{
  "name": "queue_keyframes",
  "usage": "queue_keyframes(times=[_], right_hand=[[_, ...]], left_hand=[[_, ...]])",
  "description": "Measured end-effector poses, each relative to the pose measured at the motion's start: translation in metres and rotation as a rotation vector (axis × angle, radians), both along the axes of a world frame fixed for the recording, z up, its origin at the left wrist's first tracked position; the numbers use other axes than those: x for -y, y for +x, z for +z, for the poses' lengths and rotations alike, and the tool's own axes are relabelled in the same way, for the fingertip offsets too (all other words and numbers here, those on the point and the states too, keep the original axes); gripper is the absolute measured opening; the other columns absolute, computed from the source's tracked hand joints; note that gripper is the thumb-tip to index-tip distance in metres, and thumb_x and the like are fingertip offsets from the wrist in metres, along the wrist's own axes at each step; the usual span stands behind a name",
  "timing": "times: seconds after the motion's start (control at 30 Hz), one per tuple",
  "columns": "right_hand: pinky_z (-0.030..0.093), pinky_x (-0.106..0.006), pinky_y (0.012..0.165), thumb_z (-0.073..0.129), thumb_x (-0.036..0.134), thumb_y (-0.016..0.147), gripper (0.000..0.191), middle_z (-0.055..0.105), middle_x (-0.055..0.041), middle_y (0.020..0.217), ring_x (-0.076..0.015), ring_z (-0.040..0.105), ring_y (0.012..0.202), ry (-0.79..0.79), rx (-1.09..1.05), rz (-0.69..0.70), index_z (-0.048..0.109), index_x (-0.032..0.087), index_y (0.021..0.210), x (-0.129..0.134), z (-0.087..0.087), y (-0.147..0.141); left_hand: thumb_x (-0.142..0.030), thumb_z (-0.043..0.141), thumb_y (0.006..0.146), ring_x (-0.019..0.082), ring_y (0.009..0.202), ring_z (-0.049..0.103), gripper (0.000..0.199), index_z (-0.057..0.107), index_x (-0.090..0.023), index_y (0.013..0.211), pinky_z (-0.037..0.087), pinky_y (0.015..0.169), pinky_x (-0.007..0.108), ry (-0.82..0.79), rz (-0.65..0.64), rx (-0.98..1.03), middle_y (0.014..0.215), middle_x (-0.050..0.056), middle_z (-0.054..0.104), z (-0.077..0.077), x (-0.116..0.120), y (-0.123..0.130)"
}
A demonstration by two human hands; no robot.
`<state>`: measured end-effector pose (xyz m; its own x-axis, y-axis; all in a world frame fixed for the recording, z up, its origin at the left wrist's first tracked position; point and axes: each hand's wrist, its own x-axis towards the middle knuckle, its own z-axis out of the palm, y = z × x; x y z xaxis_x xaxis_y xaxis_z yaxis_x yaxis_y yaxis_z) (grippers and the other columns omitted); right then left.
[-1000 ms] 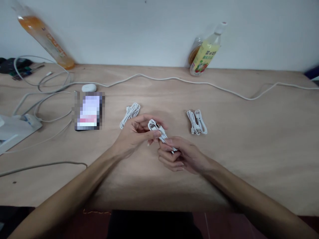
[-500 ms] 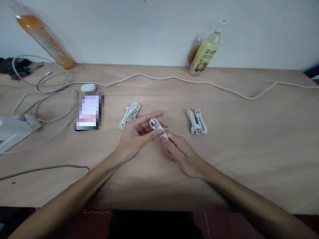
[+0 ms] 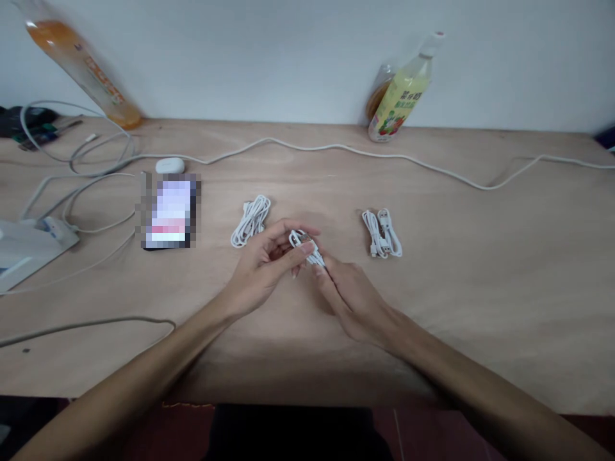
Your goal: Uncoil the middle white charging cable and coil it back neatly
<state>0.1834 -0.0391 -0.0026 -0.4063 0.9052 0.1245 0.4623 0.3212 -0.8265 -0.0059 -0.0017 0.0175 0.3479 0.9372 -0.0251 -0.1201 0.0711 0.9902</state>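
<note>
Between my two hands is a small coiled white cable (image 3: 314, 254), its metal USB plug facing up. My left hand (image 3: 269, 262) pinches it, thumb on top near the plug and fingers curved behind. The lower end of the coil is gripped by my right hand (image 3: 348, 291), whose fingers are partly hidden. Just beyond my left hand, a second white cable bundle (image 3: 251, 219) lies on the wooden table (image 3: 480, 275). Farther right, a pair of bundled white cables (image 3: 382, 234) rests on the table, touched by neither hand.
A blurred phone (image 3: 170, 211) and a white case (image 3: 170, 166) lie left. An orange drink bottle (image 3: 86, 70) and a yellow-labelled bottle (image 3: 401, 96) stand by the wall. A long white cable (image 3: 336, 147) crosses the back; a power strip (image 3: 33, 246) sits far left.
The coil has turned slightly between my hands, and my left thumb now lies across it nearer the plug. My left fingers have curled in a little. The view has shifted slightly.
</note>
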Motion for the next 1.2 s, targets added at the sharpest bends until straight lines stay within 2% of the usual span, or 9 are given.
queue_keyframes(times=[0.13, 0.23, 0.33, 0.5, 0.6, 0.7, 0.8, 0.97, 1.2], right_hand=[[0.044, -0.034, 0.067, 0.036, 0.029, 0.114, 0.030, 0.078, -0.0095, 0.091, -0.0230, 0.066, 0.071, 0.127, 0.205, -0.035, 0.064, 0.020, 0.112, -0.001, -0.009, 0.002], [0.040, -0.032, 0.061, 0.037, 0.024, 0.112, 0.028, 0.077, -0.0080, 0.084, -0.0219, 0.066, 0.065, 0.239, 0.379, -0.064, 0.064, 0.018, 0.112, -0.003, -0.016, 0.001], [0.037, -0.030, 0.058, 0.041, 0.019, 0.109, 0.024, 0.076, -0.0077, 0.080, -0.0208, 0.067, 0.064, 0.394, 0.521, -0.109, 0.064, 0.016, 0.106, -0.005, -0.020, 0.000], [0.030, -0.031, 0.053, 0.041, 0.016, 0.109, 0.026, 0.073, -0.0064, 0.072, -0.0194, 0.065, 0.059, 0.616, 0.672, -0.197, 0.064, 0.017, 0.098, -0.004, -0.017, -0.002], [0.027, -0.032, 0.052, 0.041, 0.017, 0.111, 0.030, 0.071, -0.0052, 0.068, -0.0185, 0.062, 0.057, 0.708, 0.732, -0.260, 0.062, 0.020, 0.089, -0.002, -0.015, -0.004], [0.028, -0.032, 0.053, 0.041, 0.017, 0.112, 0.033, 0.069, -0.0041, 0.065, -0.0179, 0.060, 0.057, 0.778, 0.768, -0.290, 0.060, 0.021, 0.085, -0.001, -0.013, -0.005], [0.028, -0.033, 0.053, 0.042, 0.015, 0.111, 0.032, 0.069, -0.0040, 0.066, -0.0179, 0.059, 0.057, 0.793, 0.771, -0.301, 0.059, 0.021, 0.085, -0.001, -0.013, -0.005], [0.027, -0.033, 0.054, 0.043, 0.016, 0.110, 0.029, 0.069, -0.0049, 0.068, -0.0189, 0.059, 0.058, 0.729, 0.777, -0.291, 0.059, 0.021, 0.086, -0.001, -0.014, -0.006], [0.028, -0.032, 0.052, 0.041, 0.018, 0.112, 0.030, 0.071, -0.0047, 0.068, -0.0177, 0.062, 0.057, 0.677, 0.674, -0.283, 0.062, 0.020, 0.090, 0.000, -0.015, -0.007]], left_hand=[[-0.029, 0.087, 0.090, 0.010, 0.062, 0.057, 0.014, 0.077, -0.021, 0.092, 0.050, 0.059, 0.022, 0.057, 0.050, -0.006, 0.077, -0.002, 0.070, 0.001, 0.001, 0.004], [-0.027, 0.088, 0.088, 0.010, 0.063, 0.060, 0.013, 0.077, -0.021, 0.090, 0.049, 0.059, 0.022, 0.085, 0.085, -0.050, 0.074, -0.003, 0.070, 0.000, 0.002, 0.006], [-0.030, 0.087, 0.089, 0.012, 0.071, 0.066, 0.016, 0.081, -0.020, 0.100, 0.052, 0.065, 0.023, 0.075, 0.117, -0.087, 0.082, 0.000, 0.076, -0.001, 0.004, 0.007], [-0.032, 0.090, 0.087, 0.015, 0.083, 0.073, 0.039, 0.081, -0.020, 0.122, 0.058, 0.081, 0.027, -0.035, 0.130, -0.040, 0.088, 0.000, 0.081, -0.004, 0.006, 0.007], [-0.036, 0.096, 0.080, 0.017, 0.087, 0.076, 0.036, 0.083, -0.020, 0.110, 0.062, 0.090, 0.031, -0.154, 0.109, 0.029, 0.091, 0.001, 0.085, -0.005, 0.006, 0.007], [-0.039, 0.100, 0.076, 0.018, 0.087, 0.077, 0.028, 0.085, -0.020, 0.091, 0.062, 0.093, 0.031, -0.192, 0.107, 0.030, 0.091, 0.002, 0.085, -0.005, 0.007, 0.008], [-0.041, 0.098, 0.079, 0.019, 0.088, 0.077, 0.025, 0.086, -0.021, 0.089, 0.061, 0.094, 0.031, -0.186, 0.125, 0.030, 0.089, 0.002, 0.085, -0.006, 0.008, 0.009], [-0.038, 0.098, 0.079, 0.017, 0.088, 0.077, 0.022, 0.087, -0.022, 0.090, 0.061, 0.094, 0.029, -0.195, 0.134, 0.065, 0.092, 0.002, 0.086, -0.011, 0.008, 0.011], [-0.035, 0.099, 0.077, 0.014, 0.079, 0.075, 0.020, 0.086, -0.022, 0.083, 0.060, 0.081, 0.024, -0.133, 0.161, 0.050, 0.083, 0.000, 0.084, -0.014, 0.006, 0.012]])
